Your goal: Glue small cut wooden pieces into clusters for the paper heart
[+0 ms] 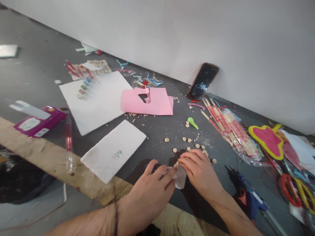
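At the table's front edge, my left hand (155,188) has its fingertips closed on a small, thin, translucent white piece (180,178). My right hand (198,170) meets it from the other side, finger and thumb pinched around a small beige flower-shaped cluster (176,164). The fingers partly cover both the piece and the cluster. Several more beige flower clusters (189,140) lie just beyond my right hand, with pale crumbs scattered around them. Right of that hand rests a blue glue gun (254,200), its nozzle pointing towards the back.
A white foam block (113,150) marked 154 lies left of my hands. Behind it are a large white sheet (98,101) and folded pink paper (150,101). A phone (203,81) leans on the wall. Wrapped wooden sticks (236,131) and red-handled scissors (290,190) lie right.
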Tool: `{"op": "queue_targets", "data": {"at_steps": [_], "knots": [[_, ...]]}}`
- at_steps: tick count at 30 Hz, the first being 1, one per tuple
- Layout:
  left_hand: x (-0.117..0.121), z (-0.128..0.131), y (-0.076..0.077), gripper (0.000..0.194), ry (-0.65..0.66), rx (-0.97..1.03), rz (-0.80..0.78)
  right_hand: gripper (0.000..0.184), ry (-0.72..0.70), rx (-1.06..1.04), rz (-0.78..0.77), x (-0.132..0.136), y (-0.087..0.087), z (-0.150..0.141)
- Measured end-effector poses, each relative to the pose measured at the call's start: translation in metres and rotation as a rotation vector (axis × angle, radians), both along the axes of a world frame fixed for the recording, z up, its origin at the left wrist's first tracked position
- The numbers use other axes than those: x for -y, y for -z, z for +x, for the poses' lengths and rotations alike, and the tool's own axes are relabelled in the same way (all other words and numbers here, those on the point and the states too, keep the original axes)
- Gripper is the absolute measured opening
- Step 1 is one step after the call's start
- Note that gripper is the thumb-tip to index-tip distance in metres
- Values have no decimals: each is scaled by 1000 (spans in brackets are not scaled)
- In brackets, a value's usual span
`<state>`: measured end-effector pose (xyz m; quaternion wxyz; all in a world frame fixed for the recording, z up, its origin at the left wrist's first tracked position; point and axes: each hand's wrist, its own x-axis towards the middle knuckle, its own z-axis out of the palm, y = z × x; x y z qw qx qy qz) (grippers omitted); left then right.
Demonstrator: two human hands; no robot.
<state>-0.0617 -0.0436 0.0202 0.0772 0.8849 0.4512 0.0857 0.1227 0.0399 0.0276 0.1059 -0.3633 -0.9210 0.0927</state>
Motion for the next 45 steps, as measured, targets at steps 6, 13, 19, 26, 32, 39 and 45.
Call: {"op": "queue_targets", "data": {"at_steps": [6, 13, 19, 26, 32, 39, 45], "knots": [[0, -1, -2, 23, 14, -12, 0, 15, -7, 15, -19, -1, 0, 1], [1, 0, -1, 22, 7, -17, -10, 21, -31, 15, -15, 1, -4, 1], [2, 0, 1, 23, -10, -20, 16, 14, -58, 25, -17, 4, -3, -3], [5, 2, 6, 23, -18, 12, 0, 13, -51, 23, 14, 2, -1, -4], [5, 2, 7, 22, -23, 16, 10, 11, -45, 26, -9, 3, -1, -5], [4, 3, 5, 23, -30, -10, 20, 11, -50, 37, 7, 3, -2, -6], [2, 3, 6, 24, -20, -18, 42, 14, -51, 9, -33, 3, -2, -4]]}}
